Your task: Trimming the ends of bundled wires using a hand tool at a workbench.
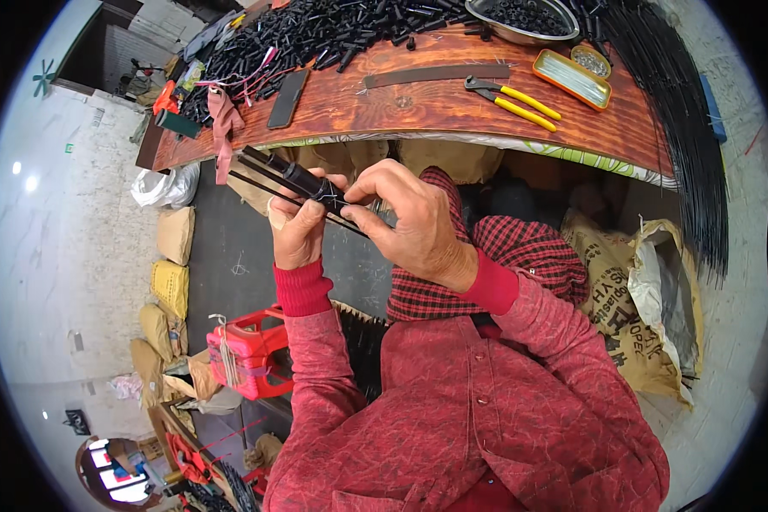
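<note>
A black tubular plastic part (303, 179) with thin black rods alongside it is held at a slant in front of my body, below the table's front edge. My left hand (300, 224) is closed round it, thumb on the near side and fingers behind. At the part's lower right end, my right hand (414, 218) pinches with thumb and forefinger. Fine pale strands, like thin wire, show on the part there. What the right fingertips hold is too small to make out.
On the wooden table (435, 111) lie a heap of black tubular parts (315, 38), a phone (289, 98), yellow-handled pliers (516, 102), a tray of thin metal wires (572, 78) and a metal bowl (525, 19). Long black rods (670, 128) hang off the right side. A sack (623, 290) stands right.
</note>
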`<act>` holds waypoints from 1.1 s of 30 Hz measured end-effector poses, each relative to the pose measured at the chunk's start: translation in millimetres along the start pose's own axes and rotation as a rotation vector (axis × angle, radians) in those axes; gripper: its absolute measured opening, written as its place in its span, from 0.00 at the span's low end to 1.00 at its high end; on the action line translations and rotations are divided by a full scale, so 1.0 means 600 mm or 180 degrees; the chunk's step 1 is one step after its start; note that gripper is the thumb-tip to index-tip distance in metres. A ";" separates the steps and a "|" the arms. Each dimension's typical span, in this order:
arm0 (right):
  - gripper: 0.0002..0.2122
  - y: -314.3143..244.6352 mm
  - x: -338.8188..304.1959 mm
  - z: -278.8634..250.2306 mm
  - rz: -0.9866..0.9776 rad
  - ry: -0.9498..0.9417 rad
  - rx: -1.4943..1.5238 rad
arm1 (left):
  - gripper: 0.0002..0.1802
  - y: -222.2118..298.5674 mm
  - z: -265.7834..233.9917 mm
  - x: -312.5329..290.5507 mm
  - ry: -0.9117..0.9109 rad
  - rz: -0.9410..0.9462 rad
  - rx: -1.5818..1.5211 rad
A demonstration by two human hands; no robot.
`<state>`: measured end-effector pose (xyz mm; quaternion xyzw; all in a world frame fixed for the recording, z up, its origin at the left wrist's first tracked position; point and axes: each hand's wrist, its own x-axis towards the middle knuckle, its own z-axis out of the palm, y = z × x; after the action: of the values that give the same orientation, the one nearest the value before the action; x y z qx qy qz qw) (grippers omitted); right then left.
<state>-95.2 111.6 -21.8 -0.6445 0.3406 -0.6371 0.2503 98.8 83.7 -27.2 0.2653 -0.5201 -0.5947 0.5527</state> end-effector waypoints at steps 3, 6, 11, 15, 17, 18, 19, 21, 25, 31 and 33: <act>0.10 -0.006 -0.001 0.000 0.0026 -0.0051 -0.0007 | 0.26 0.007 0.008 -0.003 -0.0029 -0.0015 0.0051; 0.09 -0.013 0.000 -0.003 0.0072 -0.0055 0.0021 | 0.26 0.008 0.012 -0.005 0.0000 0.0023 0.0101; 0.08 -0.020 0.002 -0.005 0.0147 -0.0048 0.0038 | 0.25 0.004 0.000 -0.009 0.0195 -0.0015 0.0043; 0.08 -0.013 -0.005 0.002 0.0183 -0.0032 0.0119 | 0.24 0.000 0.002 -0.009 0.0280 -0.0052 0.0015; 0.08 -0.011 -0.004 0.000 0.0198 0.0000 0.0157 | 0.24 -0.001 0.013 -0.005 0.0267 -0.0037 0.0027; 0.09 -0.010 -0.003 -0.002 0.0147 0.0068 0.0088 | 0.23 0.000 0.021 -0.002 0.0256 -0.0039 0.0055; 0.09 -0.008 -0.001 -0.004 0.0097 0.0137 0.0017 | 0.23 0.001 0.029 0.003 0.0247 -0.0032 0.0034; 0.09 -0.005 0.001 -0.007 0.0095 0.0224 -0.0111 | 0.22 0.007 0.048 0.016 0.0139 -0.0073 0.0163; 0.10 -0.002 0.008 -0.020 0.0397 0.0339 -0.0127 | 0.22 0.009 0.074 0.037 0.0077 -0.0087 0.0185; 0.12 0.024 0.021 -0.033 0.0345 0.0456 -0.0003 | 0.21 -0.005 0.089 0.055 0.0075 0.0061 0.0319; 0.11 0.030 0.024 -0.032 0.0299 0.0450 -0.0013 | 0.21 -0.012 0.078 0.058 0.0104 0.0049 0.0356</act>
<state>-116.8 91.4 -25.0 -0.5817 0.3885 -0.6680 0.2539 45.8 65.5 -10.1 0.3014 -0.5455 -0.5560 0.5500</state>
